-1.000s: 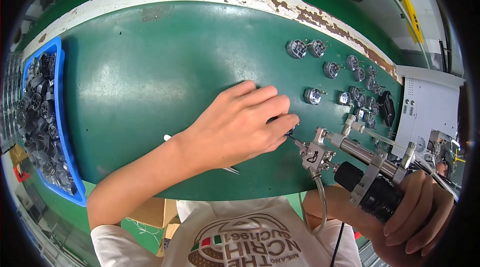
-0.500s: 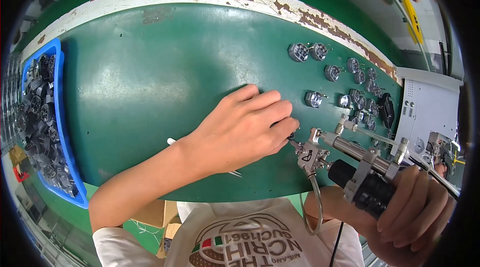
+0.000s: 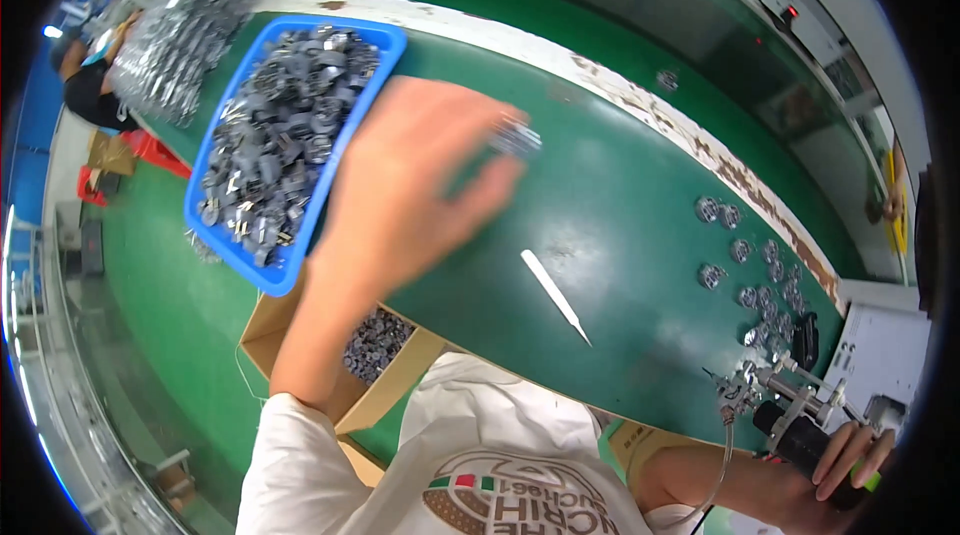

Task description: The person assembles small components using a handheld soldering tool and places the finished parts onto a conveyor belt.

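My left hand [image 3: 400, 175], smeared by motion, is raised over the table beside the blue tray [image 3: 338, 167]. At its fingertips is a small round grey part [image 3: 516, 138] with shiny metal on it, also blurred; the thumb shows below. At the lower right, my right hand [image 3: 848, 465] wraps round the black grip of a metal dispensing valve [image 3: 790, 425], which has a thin needle and a clear hose. White-handled tweezers [image 3: 556, 296] lie on the green tabletop between my hands.
The blue tray is heaped with grey round parts. Several similar parts [image 3: 765, 295] stand at the table's right, near a black object [image 3: 805, 340] and a white control box [image 3: 880, 350]. Below the left edge, a cardboard box [image 3: 420, 355] holds more parts. Another person [image 3: 90, 85] is at far left.
The view has swung left. My left hand has moved away from the valve's needle toward the blue tray, carrying a part. The tweezers are now uncovered; my right hand still grips the valve.
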A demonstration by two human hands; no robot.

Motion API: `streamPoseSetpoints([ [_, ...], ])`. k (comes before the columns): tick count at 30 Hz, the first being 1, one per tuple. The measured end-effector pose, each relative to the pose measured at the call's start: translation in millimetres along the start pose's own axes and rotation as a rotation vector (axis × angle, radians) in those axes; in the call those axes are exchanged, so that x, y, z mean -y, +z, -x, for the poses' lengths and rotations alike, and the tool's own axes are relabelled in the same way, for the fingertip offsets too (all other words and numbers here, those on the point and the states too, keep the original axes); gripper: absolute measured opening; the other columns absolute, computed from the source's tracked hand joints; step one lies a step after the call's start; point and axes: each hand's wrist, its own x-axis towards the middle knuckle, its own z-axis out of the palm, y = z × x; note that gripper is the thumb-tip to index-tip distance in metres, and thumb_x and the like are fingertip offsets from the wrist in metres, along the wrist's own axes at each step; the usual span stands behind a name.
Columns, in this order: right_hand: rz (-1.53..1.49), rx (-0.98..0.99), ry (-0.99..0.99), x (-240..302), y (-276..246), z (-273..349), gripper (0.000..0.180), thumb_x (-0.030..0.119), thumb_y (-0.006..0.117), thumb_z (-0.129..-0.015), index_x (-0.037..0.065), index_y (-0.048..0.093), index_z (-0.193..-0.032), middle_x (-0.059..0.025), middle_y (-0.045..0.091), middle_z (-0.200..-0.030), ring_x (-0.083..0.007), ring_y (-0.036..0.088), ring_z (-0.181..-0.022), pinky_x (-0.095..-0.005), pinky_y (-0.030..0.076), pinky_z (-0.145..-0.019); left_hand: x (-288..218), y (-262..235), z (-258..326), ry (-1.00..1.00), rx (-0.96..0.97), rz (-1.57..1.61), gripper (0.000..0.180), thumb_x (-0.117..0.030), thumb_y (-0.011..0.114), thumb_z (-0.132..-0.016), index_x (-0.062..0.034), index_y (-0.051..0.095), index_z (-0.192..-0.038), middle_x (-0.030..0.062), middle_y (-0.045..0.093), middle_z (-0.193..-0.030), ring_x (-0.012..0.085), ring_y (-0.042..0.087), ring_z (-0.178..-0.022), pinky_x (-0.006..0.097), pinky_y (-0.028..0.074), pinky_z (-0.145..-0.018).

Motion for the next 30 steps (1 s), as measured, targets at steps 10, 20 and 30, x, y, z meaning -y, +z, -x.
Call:
streamPoseSetpoints([
  [10,-0.069,-0.070,-0.079,-13.2,-0.4,13.1,0.044,0.043,0.056,-0.102,0.000,0.053,-0.113,-0.0154,0.056,-0.082,-0.0200,0.046,-0.052,-0.0331,0.038,-0.045,118.0,-106.8,80.3,-0.691,-0.496,-0.130,0.031,-0.016,0.072,-0.095,-0.0068,0.071,-0.125,0.0016,0.069,-0.098,0.0101,0.062,-0.090,0.029,0.051,-0.080],
  [20,0.044,-0.433,-0.130,-13.8,19.0,11.1,0.032,0.027,0.069,-0.093,0.008,0.044,-0.085,-0.0022,0.046,-0.070,-0.0087,0.040,-0.052,-0.0182,0.035,-0.045,139.4,-109.0,39.0,-0.362,-0.532,-0.580,0.036,-0.019,0.068,-0.098,-0.0072,0.068,-0.132,0.0128,0.069,-0.124,0.0205,0.064,-0.103,0.034,0.049,-0.094],
  [30,0.086,-0.553,-0.244,-18.3,23.9,-11.2,0.024,0.017,0.067,-0.085,0.009,0.045,-0.079,-0.0024,0.053,-0.064,-0.0052,0.046,-0.043,-0.0130,0.039,-0.036,-21.0,185.9,-126.1,0.252,0.180,0.213,0.022,-0.012,0.075,-0.085,-0.0094,0.077,-0.107,0.0082,0.072,-0.114,0.0295,0.064,-0.103,0.040,0.054,-0.089],
])
